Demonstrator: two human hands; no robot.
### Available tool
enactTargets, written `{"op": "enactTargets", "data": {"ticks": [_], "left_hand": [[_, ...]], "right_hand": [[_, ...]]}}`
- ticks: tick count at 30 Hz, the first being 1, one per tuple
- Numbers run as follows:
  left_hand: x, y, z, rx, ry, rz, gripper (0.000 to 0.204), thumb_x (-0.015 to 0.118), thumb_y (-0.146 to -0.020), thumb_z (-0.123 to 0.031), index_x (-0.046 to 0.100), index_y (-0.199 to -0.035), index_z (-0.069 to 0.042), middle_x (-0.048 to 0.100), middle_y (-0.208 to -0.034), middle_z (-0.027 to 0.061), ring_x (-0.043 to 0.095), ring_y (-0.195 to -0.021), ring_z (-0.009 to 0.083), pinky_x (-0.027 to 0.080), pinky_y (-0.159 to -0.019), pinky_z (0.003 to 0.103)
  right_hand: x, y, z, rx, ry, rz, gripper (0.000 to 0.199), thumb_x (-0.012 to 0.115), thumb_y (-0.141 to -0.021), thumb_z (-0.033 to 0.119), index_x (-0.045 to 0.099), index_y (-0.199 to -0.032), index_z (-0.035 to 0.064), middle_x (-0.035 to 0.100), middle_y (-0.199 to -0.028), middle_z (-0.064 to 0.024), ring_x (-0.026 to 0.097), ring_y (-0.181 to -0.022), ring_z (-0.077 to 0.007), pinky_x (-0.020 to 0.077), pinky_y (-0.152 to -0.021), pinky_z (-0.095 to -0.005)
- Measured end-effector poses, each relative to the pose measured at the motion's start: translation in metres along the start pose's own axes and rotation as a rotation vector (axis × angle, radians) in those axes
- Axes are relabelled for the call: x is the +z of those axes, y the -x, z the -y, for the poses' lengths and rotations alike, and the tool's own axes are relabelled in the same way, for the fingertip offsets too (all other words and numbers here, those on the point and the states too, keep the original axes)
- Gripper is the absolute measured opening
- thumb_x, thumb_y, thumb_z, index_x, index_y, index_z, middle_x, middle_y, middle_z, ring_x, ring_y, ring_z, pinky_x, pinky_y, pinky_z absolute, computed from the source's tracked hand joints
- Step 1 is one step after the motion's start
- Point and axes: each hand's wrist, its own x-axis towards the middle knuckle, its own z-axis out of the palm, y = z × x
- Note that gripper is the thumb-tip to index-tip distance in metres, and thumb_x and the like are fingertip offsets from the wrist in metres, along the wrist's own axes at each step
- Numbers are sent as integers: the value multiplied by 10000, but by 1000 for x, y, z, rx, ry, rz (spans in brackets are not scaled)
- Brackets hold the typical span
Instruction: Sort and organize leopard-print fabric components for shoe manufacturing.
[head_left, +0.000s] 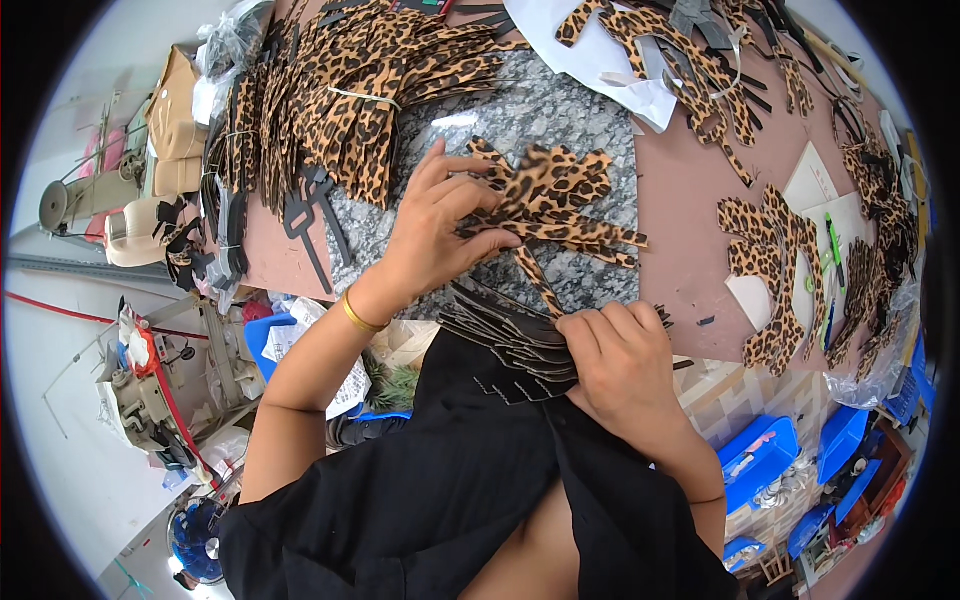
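Leopard-print strip [537, 282] runs slantwise between the two hands, just in front of the granite slab's [560, 95] near edge, above the lap. Right hand [622, 360] has its fingers narrowed, thumb and index closed on the strip's lower end. Left hand [450, 205] is half-curled over the upper end, thumb beside it; can't tell if it's truly pinching or only guiding. Doing it well, my read: keep the right pinch near the tip, light tension only, no twist, so edges stay straight. Keep the left thumb flat along the strip rather than digging in. Separate it cleanly from the loose leopard-print pieces [580, 185] on the slab; snagging one could drag the others along. Mind the fanned stack of dark strips [510, 345] over the lap, right under the work; a dropped wrist would likely scatter it. Looks: narrow, flat band, tan ground with dark brown-black spots, edges fairly straight in the visible span. Both ends are covered by fingers, so end finish can't be judged. Probably bendy, likely to curl if let go. Same print shows on the tied bundle [340, 120] at far left.
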Motion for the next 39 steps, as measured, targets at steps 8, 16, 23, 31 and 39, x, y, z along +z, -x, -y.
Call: {"op": "enactTargets", "data": {"ticks": [8, 16, 23, 31, 39], "left_hand": [[-34, -30, 18, -250, 712, -86, 73, 653, -909, -83, 671, -909, -12, 657, -771, 47, 608, -638, 76, 481, -574, 227], [-31, -25, 13, 7, -246, 10, 301, 820, -685, -276, 663, -872, -100, 579, -935, 58, 513, -939, 261, 384, -820, 393], [-10, -6, -4, -164, -108, 147, 296, 827, -672, -235, 648, -859, -92, 567, -916, 52, 502, -942, 263, 395, -857, 374], [-27, 2, -51, -100, 449, 372, 148, 761, -724, -65, 660, -826, -30, 640, -754, 123, 616, -754, 317, 489, -684, 383], [-30, -15, -34, -467, 1218, 793, 228, 623, -946, -139, 686, -1035, 61, 724, -933, 97, 669, -816, 127, 543, -733, 271]], "right_hand": [[-7, -4, 3, 28, -51, 90, 365, 741, -534, 88, 547, -843, 62, 519, -727, -37, 510, -714, -202, 364, -669, -339], [-7, -6, 7, -2, -75, 116, 481, 743, -591, 86, 608, -1045, 5, 550, -758, -34, 515, -723, -189, 376, -692, -332], [-3, -8, 8, -151, 15, 72, 420, 595, -756, 62, 608, -1164, -35, 546, -732, -31, 513, -693, -167, 414, -714, -308], [-5, -16, 19, -179, 41, -5, 162, 603, -790, 90, 611, -935, 17, 593, -926, -75, 543, -734, -163, 417, -695, -304], [-12, -1, 19, -14, 39, -51, 161, 630, -787, 85, 618, -939, 33, 585, -916, -54, 550, -755, -166, 413, -683, -294]]}}
